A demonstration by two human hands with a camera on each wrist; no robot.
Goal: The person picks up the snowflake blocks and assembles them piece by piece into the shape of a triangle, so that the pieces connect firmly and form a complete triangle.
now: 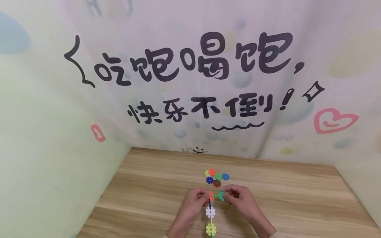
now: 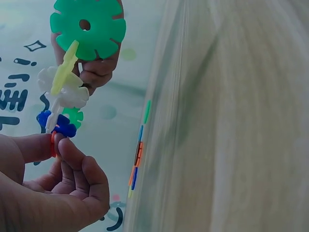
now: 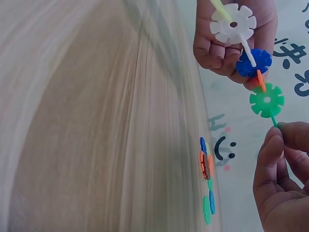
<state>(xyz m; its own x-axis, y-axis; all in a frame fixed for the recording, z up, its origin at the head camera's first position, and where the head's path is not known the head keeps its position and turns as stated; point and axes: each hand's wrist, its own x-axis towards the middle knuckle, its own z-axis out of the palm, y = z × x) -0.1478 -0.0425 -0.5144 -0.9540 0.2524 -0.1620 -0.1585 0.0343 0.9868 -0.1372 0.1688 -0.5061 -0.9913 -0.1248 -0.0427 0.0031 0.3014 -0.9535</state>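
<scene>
A chain of slotted plastic snowflake discs hangs between my two hands above the table. My left hand (image 1: 191, 203) pinches an orange disc (image 1: 211, 195) between thumb and forefinger. A teal-green disc (image 1: 221, 195) is pinched by my right hand (image 1: 240, 200), and a bright green disc (image 3: 267, 100) links it to the orange one. Towards me from the orange disc run a dark blue disc (image 3: 256, 62), a white disc (image 1: 210, 212) and a yellow disc (image 1: 211, 228). At the chain's near end a large-looking green disc (image 2: 91, 43) shows in the left wrist view.
Beyond the hands, several loose discs lie in a group on the wooden table (image 1: 148, 185), among them an orange disc (image 1: 212, 172), a dark blue disc (image 1: 209, 180), a brown disc (image 1: 217, 183) and a blue disc (image 1: 225, 177). A printed curtain (image 1: 178, 138) borders the table's back edge.
</scene>
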